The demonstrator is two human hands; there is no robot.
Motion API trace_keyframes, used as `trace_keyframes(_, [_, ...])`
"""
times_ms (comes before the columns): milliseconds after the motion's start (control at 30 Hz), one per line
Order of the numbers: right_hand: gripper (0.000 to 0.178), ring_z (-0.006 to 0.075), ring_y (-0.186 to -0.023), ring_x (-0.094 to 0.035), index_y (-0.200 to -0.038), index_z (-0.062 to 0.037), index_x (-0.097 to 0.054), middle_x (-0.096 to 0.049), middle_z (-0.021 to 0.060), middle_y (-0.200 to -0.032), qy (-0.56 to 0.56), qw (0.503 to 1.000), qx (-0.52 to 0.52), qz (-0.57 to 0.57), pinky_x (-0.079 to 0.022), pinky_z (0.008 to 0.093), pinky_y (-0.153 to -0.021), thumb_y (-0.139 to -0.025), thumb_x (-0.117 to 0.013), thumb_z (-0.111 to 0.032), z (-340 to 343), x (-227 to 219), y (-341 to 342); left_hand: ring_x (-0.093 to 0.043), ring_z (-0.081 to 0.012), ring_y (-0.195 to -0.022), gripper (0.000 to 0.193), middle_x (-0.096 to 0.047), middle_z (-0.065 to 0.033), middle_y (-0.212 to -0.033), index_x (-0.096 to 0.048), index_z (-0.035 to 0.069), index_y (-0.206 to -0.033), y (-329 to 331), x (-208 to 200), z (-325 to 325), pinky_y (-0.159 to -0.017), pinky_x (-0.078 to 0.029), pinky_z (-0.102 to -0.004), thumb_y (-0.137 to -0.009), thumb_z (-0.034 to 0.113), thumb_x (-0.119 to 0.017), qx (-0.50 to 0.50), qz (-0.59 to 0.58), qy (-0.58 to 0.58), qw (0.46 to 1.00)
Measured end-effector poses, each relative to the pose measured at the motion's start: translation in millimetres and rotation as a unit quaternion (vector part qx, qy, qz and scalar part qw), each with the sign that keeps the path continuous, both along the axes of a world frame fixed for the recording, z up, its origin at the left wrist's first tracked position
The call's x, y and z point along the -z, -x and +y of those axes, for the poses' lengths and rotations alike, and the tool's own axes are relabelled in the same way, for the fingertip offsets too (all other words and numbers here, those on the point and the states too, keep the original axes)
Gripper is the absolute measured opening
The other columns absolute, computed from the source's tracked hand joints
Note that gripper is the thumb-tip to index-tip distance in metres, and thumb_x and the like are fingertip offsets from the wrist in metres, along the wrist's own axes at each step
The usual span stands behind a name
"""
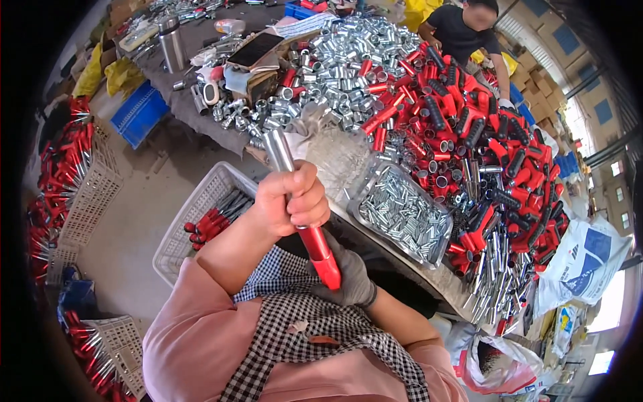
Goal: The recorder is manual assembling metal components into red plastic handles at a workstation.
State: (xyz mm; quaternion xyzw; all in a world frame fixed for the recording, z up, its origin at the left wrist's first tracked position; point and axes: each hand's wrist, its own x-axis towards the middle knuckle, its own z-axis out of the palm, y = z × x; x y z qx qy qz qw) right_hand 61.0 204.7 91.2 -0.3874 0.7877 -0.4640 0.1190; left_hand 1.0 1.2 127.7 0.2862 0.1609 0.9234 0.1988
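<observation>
Two hands grip one red-handled steel tool point(301, 201): bare left hand point(291, 199) wrapped around it, gloved right hand point(348, 278) at its base. Metal tray point(365, 175) holds small silver pins; white crate point(201, 194) holds finished tools.

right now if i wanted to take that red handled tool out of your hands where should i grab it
Grab the bare silver shaft from above: the red-handled tool stands tilted, top end free. The left hand wraps its middle and the gloved right hand covers the red grip below.
</observation>
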Motion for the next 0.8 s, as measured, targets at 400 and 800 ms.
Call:
trace_keyframes(400, [0.060,0.0245,-0.095,-0.066,-0.130,-0.0026,-0.053,-0.068,0.0144,-0.104,-0.155,0.986,-0.038,-0.053,-0.053,0.0355,-0.088,-0.079,-0.074,-0.027,-7,-43,161,-0.048,-0.0157,-0.047,0.039,-0.053,-0.0046,-0.055,-0.052,0.003,-0.060,-10,83,-26,-0.046,-0.037,-0.0297,-0.084,0.026,-0.072,0.313,0.087,0.233,0.917])
trace_keyframes(800, [0.066,0.0351,-0.106,-0.061,-0.123,-0.0045,-0.056,-0.064,0.0215,-0.113,-0.327,0.905,0.161,0.218,-0.048,0.0432,-0.091,-0.076,-0.069,-0.049,-55,-13,321,-0.059,-0.0127,-0.063,0.030,-0.064,-0.0052,-0.074,-0.063,-0.001,-0.089,3,53,-9,-0.056,-0.045,-0.0265,-0.088,0.027,-0.070,0.175,0.266,0.316,0.894])
